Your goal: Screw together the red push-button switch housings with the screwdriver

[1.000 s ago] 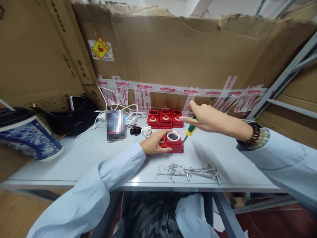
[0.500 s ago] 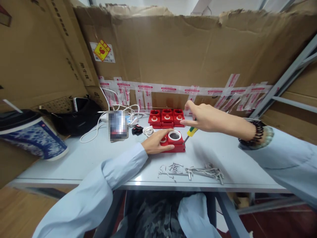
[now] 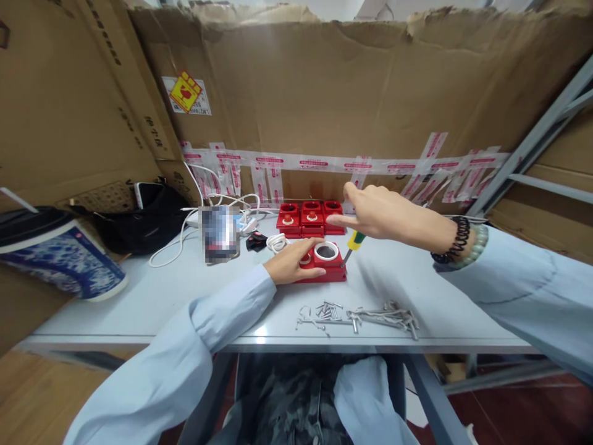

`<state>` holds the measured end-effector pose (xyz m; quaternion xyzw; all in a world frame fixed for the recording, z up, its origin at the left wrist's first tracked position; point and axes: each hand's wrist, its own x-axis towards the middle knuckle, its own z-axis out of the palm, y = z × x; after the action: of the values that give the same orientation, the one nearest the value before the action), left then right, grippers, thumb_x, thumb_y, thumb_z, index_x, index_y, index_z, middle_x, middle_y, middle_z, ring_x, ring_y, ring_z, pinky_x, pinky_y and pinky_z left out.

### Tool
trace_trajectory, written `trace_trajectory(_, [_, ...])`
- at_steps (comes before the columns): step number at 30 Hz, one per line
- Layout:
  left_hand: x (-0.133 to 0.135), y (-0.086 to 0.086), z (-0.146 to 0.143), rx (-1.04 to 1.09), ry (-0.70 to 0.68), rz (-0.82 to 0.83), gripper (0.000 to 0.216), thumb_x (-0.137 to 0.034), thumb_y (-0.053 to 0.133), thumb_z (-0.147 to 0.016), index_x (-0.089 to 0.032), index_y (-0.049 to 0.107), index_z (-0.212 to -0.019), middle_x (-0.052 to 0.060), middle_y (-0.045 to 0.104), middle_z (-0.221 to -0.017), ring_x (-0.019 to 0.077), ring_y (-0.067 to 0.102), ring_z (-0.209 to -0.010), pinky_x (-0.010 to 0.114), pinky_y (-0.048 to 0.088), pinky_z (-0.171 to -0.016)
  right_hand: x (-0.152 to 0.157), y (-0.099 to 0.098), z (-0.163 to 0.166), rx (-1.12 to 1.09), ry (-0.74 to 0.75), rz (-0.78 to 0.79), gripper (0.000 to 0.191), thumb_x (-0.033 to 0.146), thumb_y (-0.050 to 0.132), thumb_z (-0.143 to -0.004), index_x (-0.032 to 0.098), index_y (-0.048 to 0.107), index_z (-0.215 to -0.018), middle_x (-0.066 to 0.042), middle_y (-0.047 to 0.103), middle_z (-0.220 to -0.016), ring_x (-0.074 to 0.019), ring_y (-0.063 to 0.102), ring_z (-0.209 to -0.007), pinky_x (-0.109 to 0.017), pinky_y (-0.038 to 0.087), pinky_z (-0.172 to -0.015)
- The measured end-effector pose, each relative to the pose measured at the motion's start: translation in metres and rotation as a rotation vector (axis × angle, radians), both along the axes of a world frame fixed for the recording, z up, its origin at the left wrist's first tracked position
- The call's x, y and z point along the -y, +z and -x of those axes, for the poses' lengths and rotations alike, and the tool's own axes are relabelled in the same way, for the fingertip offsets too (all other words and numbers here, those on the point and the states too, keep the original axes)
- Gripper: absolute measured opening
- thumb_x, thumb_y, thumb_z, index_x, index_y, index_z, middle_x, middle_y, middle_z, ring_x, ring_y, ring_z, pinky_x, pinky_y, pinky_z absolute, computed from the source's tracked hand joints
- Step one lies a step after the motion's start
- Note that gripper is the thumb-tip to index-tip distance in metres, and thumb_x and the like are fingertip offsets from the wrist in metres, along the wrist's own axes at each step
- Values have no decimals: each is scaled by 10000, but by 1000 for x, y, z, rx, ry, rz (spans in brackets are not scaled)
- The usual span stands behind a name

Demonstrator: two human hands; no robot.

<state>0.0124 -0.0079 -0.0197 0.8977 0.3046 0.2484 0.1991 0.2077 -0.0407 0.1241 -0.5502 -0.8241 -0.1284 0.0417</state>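
On the white table lies a red box-shaped housing (image 3: 330, 272) with a white ring around a dark round opening on top. My left hand (image 3: 293, 262) is wrapped over its left part, thumb along the near side and fingers over the top, hiding much of it. My right hand (image 3: 370, 213) is closed round a screwdriver (image 3: 356, 240) with a yellow and green handle. The screwdriver slants down to the left, its tip at the right end of the housing. Whether the tip sits in a screw is too small to tell.
Behind the housing stand three similar red units (image 3: 311, 220). Loose screws (image 3: 330, 310) and a pile of metal rods (image 3: 389, 319) lie near the front edge. White cables, a blurred phone-like device (image 3: 221, 233), a black bag (image 3: 139, 225) and a large cup (image 3: 65, 262) are at left.
My right hand and the screwdriver have shifted slightly left, with the handle now more upright. My left hand stays on the housing. The whole view has tilted a little.
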Motion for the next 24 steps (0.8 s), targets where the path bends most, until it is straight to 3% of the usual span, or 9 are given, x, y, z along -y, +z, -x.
trace_trajectory(2, [0,0,0,0,4,-3,621,-466,612,-806,-233,375,-1331,116,516,-1315,275,532,-1165,418,417,-980,-1,0,-4,6,-23,-11,365,461,461,-854,145,488,-1035,-136,627,-826,-270,597,-741,-343,387,-586])
trace_trajectory(4, [0,0,0,2,6,0,626,-478,610,-805,-239,371,-1333,114,523,-1306,272,540,-1156,417,419,-978,-1,4,-8,-30,60,30,292,345,516,-822,177,467,-1056,-93,635,-819,-237,589,-728,-330,395,-603])
trace_trajectory(7, [0,0,0,3,12,6,625,-484,607,-805,-237,377,-1331,113,526,-1302,274,538,-1159,422,417,-982,3,10,-11,-141,213,142,391,228,598,-729,225,422,-1078,-52,641,-911,-193,576,-737,-306,417,-619])
trace_trajectory(10, [1,0,1,3,11,8,619,-467,611,-804,-231,384,-1329,116,509,-1326,279,521,-1181,426,412,-990,6,11,-9,-211,225,193,387,278,612,-733,225,413,-1061,-68,627,-986,-201,577,-788,-318,439,-653])
trace_trajectory(14, [0,-1,1,14,8,-8,621,-452,616,-804,-238,380,-1337,116,494,-1348,278,506,-1200,427,402,-1002,3,3,-8,-274,161,90,323,270,509,-805,188,400,-1098,-114,599,-1027,-231,572,-881,-364,446,-748])
trace_trajectory(19, [0,-1,1,12,9,-2,628,-448,618,-805,-240,372,-1344,116,495,-1347,272,511,-1196,425,404,-1003,0,-1,-11,-341,280,153,493,185,583,-695,209,366,-1138,-107,558,-1132,-202,562,-915,-306,462,-712])
trace_trajectory(24, [0,-1,1,10,2,1,608,-448,608,-811,-240,376,-1333,111,492,-1349,271,509,-1197,431,396,-1008,2,1,-9,-229,120,93,482,366,596,-756,195,380,-1150,-101,616,-950,-233,582,-763,-337,426,-628])
